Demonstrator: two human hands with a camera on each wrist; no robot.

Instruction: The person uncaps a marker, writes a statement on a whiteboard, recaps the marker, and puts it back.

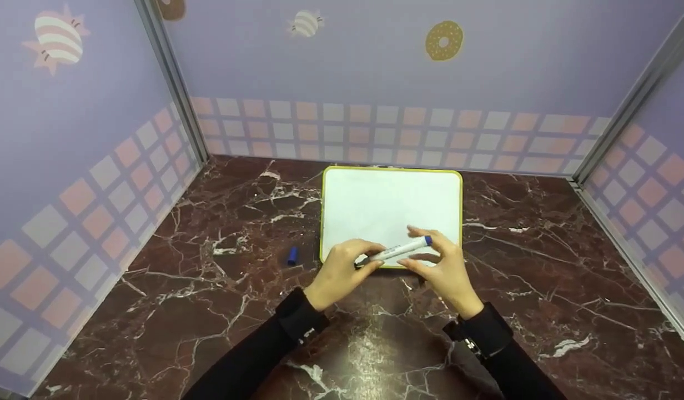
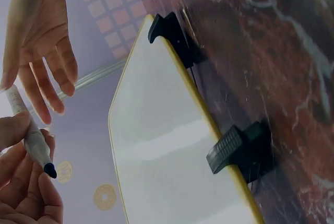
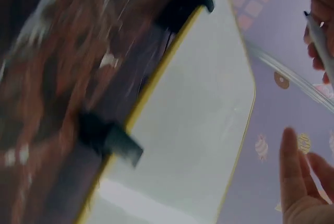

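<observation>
My left hand [image 1: 340,269] pinches a white marker [image 1: 400,249] between thumb and fingers, near its uncapped dark tip. The marker's blue rear end points to the right. My right hand [image 1: 446,270] is around that rear end, thumb and fingers spread apart, apparently without gripping it. Behind both hands is a whiteboard [image 1: 370,203] with a yellow frame; the hands cover part of its lower edge. A blue marker cap [image 1: 292,256] lies on the dark marbled table, left of the board.
Black clip-like feet [image 2: 229,148] hold the board's lower edge in the left wrist view. Purple panels with a checked band [image 1: 375,130] enclose the marbled table [image 1: 209,311] at the back and on both sides.
</observation>
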